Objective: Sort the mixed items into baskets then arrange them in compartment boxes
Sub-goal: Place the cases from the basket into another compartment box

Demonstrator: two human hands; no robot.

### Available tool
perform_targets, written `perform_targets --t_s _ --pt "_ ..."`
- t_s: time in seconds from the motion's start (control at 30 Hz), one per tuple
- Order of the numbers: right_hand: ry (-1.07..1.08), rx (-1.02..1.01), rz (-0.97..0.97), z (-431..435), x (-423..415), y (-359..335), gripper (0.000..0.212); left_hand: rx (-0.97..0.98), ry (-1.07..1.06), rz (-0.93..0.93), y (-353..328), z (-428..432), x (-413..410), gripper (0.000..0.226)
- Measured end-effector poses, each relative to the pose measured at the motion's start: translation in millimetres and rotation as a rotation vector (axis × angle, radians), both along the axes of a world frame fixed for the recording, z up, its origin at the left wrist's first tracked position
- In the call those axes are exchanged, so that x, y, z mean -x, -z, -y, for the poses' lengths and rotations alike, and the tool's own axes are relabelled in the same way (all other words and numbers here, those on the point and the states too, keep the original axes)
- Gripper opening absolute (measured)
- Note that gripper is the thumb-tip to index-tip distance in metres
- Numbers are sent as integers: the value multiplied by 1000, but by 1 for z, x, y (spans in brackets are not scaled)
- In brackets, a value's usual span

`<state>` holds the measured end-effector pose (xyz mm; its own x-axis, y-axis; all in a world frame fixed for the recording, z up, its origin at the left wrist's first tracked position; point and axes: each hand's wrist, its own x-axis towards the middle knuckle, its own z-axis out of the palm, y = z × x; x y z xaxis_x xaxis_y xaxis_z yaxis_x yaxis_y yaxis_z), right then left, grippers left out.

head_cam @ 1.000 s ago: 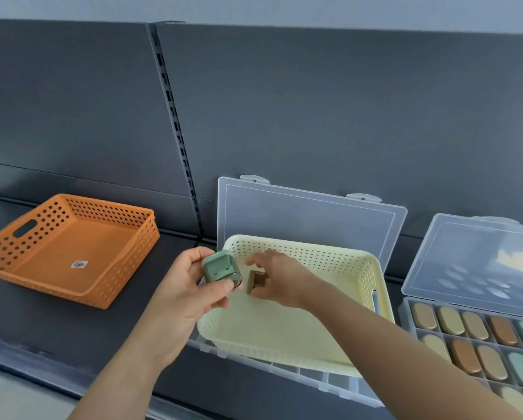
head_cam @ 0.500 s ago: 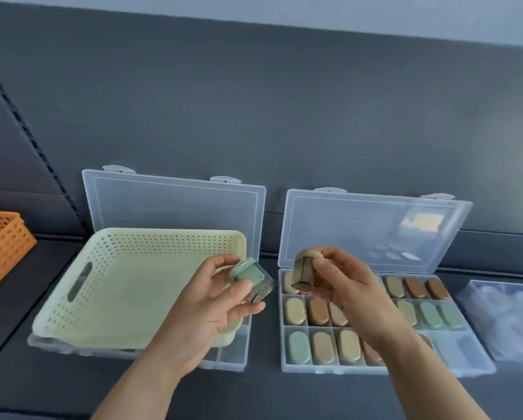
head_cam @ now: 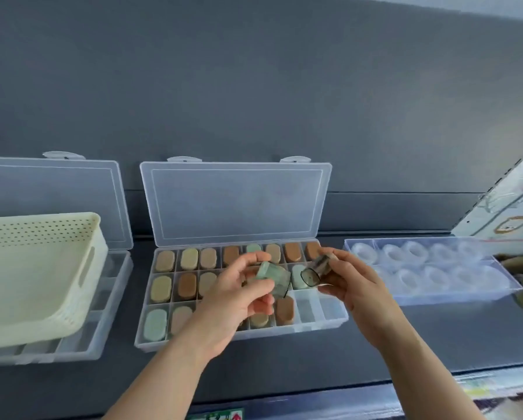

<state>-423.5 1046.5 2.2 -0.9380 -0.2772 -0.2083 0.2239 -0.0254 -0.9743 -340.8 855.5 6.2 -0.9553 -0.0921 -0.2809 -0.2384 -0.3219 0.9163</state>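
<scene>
Your left hand [head_cam: 236, 301] has its fingers curled around a small green piece [head_cam: 270, 275], thumb on top, holding it tilted above the middle compartment box [head_cam: 329, 309]. Your right hand [head_cam: 354, 286] grasps a darker brown piece [head_cam: 317, 268] between thumb and fingers, with its dark oval end turned toward the left. The two pieces sit just beside each other in the air, over the right half of that box; the blur hides whether they touch.

The box lies open on the dark shelf [head_cam: 436, 334], its clear lid [head_cam: 236, 201] standing up against the far wall. Its compartments hold oval pieces in tan, brown and pale green, one to a cell.

To the left, a cream basket [head_cam: 42, 231] rests tilted on top of a second open compartment box [head_cam: 72, 344]. To the right, well apart from your hands, lies a clear box [head_cam: 454, 295] with pale rounded shapes inside, too blurred to name.
</scene>
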Motion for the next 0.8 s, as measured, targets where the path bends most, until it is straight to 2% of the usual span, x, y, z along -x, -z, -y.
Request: perform_targets --t_s 0.07,0.1,0.2,0.27,0.33,0.47,0.63,0.8 --pt "18 -20 -13 -11 2 4 21 98 33 5 5 -15 7 36" --pt "34 -17 -15 -16 3 6 20 230 54 -5 9 -21 10 38" --pt "65 -3 -9 -31 7 11 20 832 154 -107 22 -35 19 53" --pt "69 4 -12 -39 9 13 22 1097 206 -151 24 -45 24 57" --pt "60 -29 -44 -46 9 14 24 1275 239 -188 27 -51 30 51" --pt "10 -187 -133 -54 7 17 27 1377 302 -156 35 -56 42 54" --pt "-51 -400 -199 -59 6 27 45 1367 388 -72 39 -60 49 58" --pt "-180 -581 -380 -60 5 35 46 1379 411 -59 43 -61 47 68"
